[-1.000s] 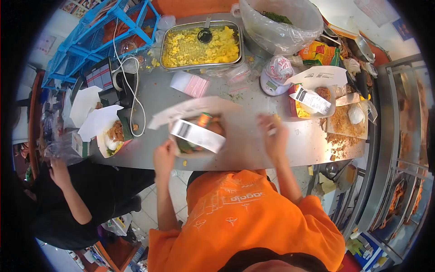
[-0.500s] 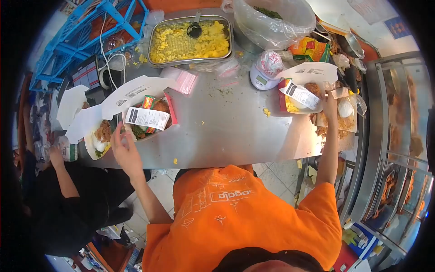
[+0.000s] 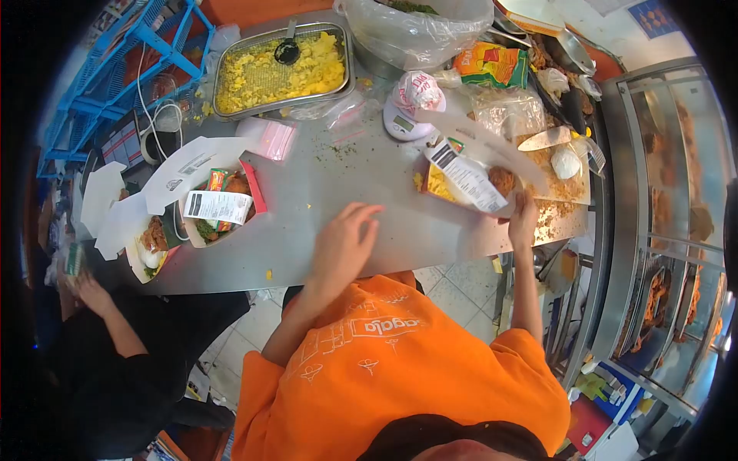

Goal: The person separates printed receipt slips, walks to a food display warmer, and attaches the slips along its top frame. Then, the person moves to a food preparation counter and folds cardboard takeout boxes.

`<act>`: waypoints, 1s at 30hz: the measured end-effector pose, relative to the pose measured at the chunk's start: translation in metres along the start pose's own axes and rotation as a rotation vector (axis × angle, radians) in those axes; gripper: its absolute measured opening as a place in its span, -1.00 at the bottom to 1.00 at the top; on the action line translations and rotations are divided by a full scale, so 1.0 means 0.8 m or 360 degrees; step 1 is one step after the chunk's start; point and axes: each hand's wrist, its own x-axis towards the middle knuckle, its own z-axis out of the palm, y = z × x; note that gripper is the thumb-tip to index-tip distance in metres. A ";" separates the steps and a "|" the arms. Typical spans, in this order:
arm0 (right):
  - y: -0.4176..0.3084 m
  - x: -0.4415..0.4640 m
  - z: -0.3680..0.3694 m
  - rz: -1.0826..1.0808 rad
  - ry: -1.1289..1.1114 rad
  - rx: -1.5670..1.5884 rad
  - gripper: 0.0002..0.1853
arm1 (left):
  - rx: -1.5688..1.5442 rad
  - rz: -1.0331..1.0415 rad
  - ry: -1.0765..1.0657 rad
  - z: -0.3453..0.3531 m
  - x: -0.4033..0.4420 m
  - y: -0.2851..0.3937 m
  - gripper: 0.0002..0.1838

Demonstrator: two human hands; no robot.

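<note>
My right hand [image 3: 523, 221] grips the near right corner of an open paper food box [image 3: 483, 140]. Inside that box lie a printed receipt [image 3: 469, 177], yellow crumbly food [image 3: 439, 184] and a piece of fried chicken [image 3: 502, 180]. My left hand [image 3: 344, 240] hovers near the front edge of the steel table, fingers apart and holding nothing. To its left stands a second open food box [image 3: 257, 188] with a receipt [image 3: 219, 207], a small sachet and greens. Farther left, a third open box [image 3: 140, 266] contains an egg and fried food.
A tray of yellow food [image 3: 347, 81] with a black ladle [image 3: 287, 52] sits at the back. Beside it are a plastic-lined bowl [image 3: 430, 46], a digital scale [image 3: 403, 127] and a knife [image 3: 547, 139]. A co-worker's hand [image 3: 94, 292] works at far left.
My right hand has moved left, from the cutting board area to the box, which has shifted toward me and tilted. My left hand has left the second box and moved right.
</note>
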 end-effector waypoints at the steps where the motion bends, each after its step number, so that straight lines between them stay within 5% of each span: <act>1: -0.005 -0.022 0.001 0.0026 0.0085 -0.0011 -0.68 | 0.0001 -0.0006 -0.0010 0.013 0.002 0.007 -0.79; 3: -0.017 -0.064 0.006 0.0077 0.0181 0.0100 -0.68 | -0.0173 0.0034 -0.0027 0.037 0.008 0.015 -0.80; 5: 0.014 -0.092 0.025 -0.0333 0.0449 -0.0249 -0.73 | -0.0242 -0.0045 -0.0156 0.052 0.010 0.018 -0.80; 7: -0.011 -0.118 0.037 -0.0143 0.0417 -0.0152 -0.79 | 0.0031 0.0240 -0.0004 0.070 0.006 0.013 -0.77; 11: -0.027 -0.125 0.037 0.0118 0.0072 -0.0101 -0.82 | 0.0084 0.0236 0.0024 0.079 0.021 0.006 -0.73; 20: -0.035 -0.124 0.035 0.0096 0.0057 -0.0014 -0.82 | 0.0132 0.0455 0.0332 0.070 0.028 0.007 -0.80; 25: -0.013 -0.125 0.035 0.0023 0.0014 -0.0204 -0.83 | -0.0028 0.0230 0.0324 0.057 0.004 -0.015 -0.78; 27: 0.009 -0.129 0.040 0.0137 -0.0004 0.0119 -0.79 | -0.0080 0.0148 0.0389 0.039 -0.012 -0.027 -0.75; 30: -0.017 -0.133 0.038 0.0186 -0.0165 0.0082 -0.76 | 0.0020 -0.0127 0.0757 0.005 -0.053 -0.070 -0.64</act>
